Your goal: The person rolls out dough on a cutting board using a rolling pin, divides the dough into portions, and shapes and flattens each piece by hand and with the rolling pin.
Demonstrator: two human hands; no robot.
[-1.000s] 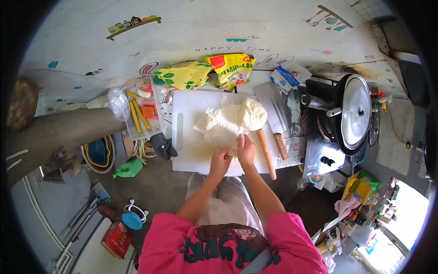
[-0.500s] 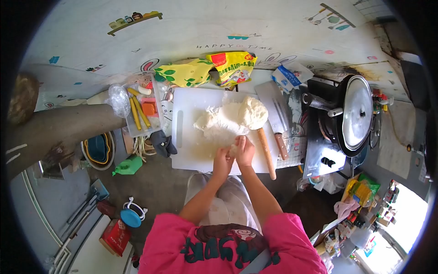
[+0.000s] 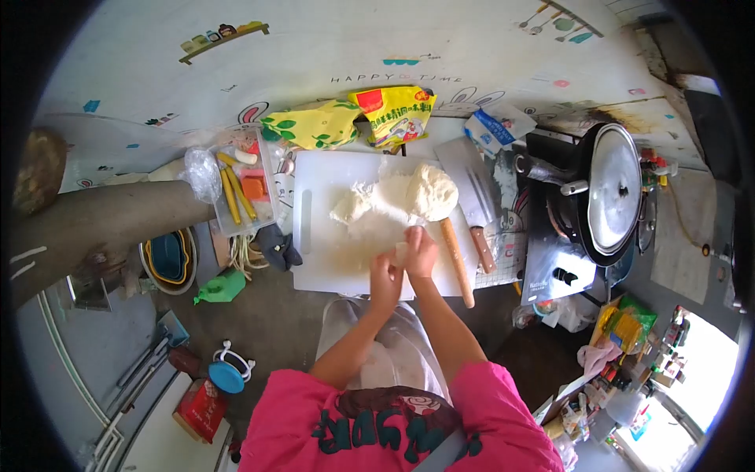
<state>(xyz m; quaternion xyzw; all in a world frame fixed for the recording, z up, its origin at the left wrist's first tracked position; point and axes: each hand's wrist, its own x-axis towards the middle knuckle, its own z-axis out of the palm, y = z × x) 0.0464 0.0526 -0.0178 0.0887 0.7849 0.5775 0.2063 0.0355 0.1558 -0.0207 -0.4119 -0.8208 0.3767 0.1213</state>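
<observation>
Over the front part of a white cutting board, my two hands are close together with a small pale piece of dough between them. My left hand has its fingers curled at the left side of the piece. On the other side, my right hand is closed around it, just left of a wooden rolling pin. Behind them lies a large lump of dough, partly resting by the pin's far end. Loose white flour and a smaller dough piece are to its left.
A cleaver lies along the board's right edge. Further right, a lidded pan sits on the stove. A plastic container stands at the left, a dark cloth beside it. Yellow packets lean at the wall.
My hands have separated slightly, the right one shifting a little away from me and the left turning outward. The small piece now shows between them. The view has shifted slightly.
</observation>
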